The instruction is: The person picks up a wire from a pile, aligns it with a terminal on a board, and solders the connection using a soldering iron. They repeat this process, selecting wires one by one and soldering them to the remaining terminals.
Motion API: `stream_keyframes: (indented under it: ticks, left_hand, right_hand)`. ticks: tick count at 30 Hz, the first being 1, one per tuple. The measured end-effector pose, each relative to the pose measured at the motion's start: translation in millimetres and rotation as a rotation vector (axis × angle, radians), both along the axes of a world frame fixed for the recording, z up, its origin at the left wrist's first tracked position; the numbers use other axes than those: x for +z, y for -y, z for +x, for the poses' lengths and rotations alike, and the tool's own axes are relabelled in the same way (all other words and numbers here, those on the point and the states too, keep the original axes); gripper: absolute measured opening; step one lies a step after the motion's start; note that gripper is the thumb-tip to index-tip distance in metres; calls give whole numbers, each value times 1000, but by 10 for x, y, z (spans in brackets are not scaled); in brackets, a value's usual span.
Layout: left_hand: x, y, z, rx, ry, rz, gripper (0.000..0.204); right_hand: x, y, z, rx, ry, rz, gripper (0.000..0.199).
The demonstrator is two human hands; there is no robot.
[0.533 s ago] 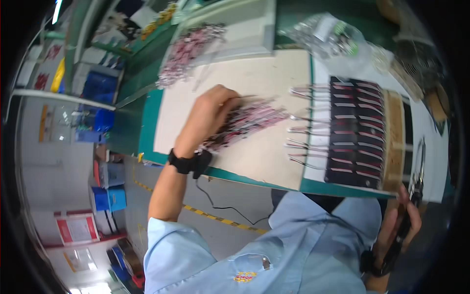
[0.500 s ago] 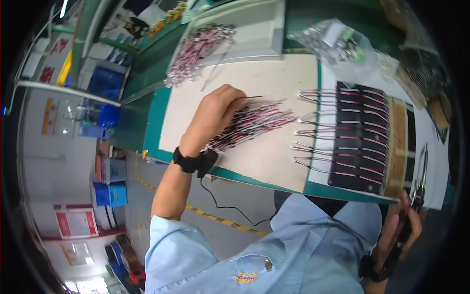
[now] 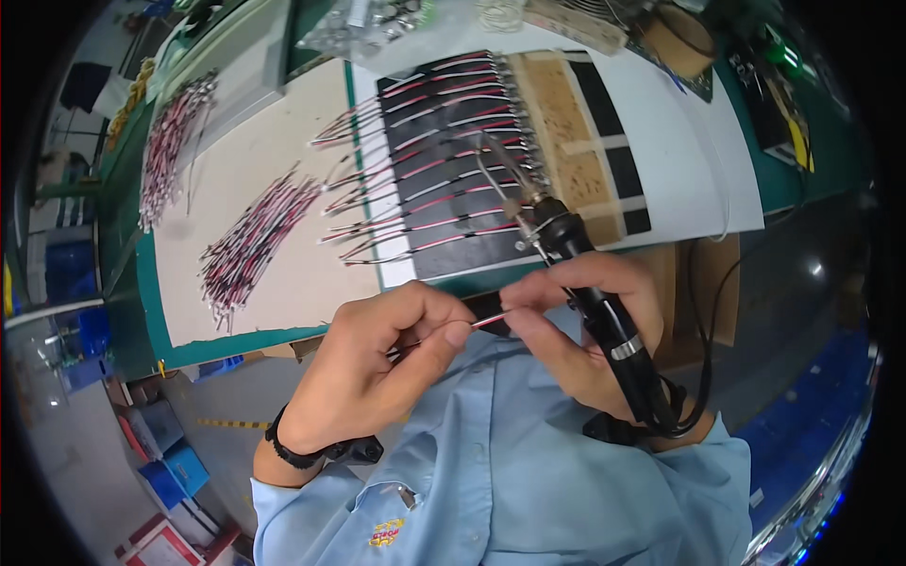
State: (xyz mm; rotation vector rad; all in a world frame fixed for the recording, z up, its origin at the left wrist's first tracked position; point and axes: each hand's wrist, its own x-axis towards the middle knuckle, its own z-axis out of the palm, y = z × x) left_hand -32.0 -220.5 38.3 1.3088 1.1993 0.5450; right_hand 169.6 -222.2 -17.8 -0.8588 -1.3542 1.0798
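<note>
Close to my chest, my left hand (image 3: 373,363) pinches a thin red and white wire (image 3: 489,321) between thumb and forefinger. My right hand (image 3: 599,330) grips a black soldering iron (image 3: 613,325), its metal tip and thin side tube pointing up over the wire rows. The right thumb and forefinger also meet at the wire's far end; whether they squeeze it is hard to see. Beyond the hands lies a black board (image 3: 439,179) carrying rows of red, white and black wires with small white connectors at their left ends. Left of it rests a bundle of loose wires (image 3: 260,245).
Another wire heap (image 3: 176,146) lies farther left beside a grey-framed tray (image 3: 250,71). At the back sits a clear bag of parts (image 3: 373,28). A taped brown strip (image 3: 571,141) borders the board, and a black cable (image 3: 703,368) hangs from the iron.
The view has turned rightward. My left hand has come from the wire bundle to my chest, carrying a wire. My right hand has brought the soldering iron in from the table's right end.
</note>
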Motion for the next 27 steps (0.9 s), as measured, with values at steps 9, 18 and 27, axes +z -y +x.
stream_keyframes:
  ticks: [9,18,27]
  left_hand:
    - [-190,-71,367,37,179,3,10]
    - [-245,-100,502,98,236,-49,12]
    - [-308,-54,513,68,134,113,8]
  right_hand:
    - [-62,-5,336,145,111,28,50]
    - [-61,19,364,72,2,-125,52]
    - [-135,22,277,-71,-62,-114,39]
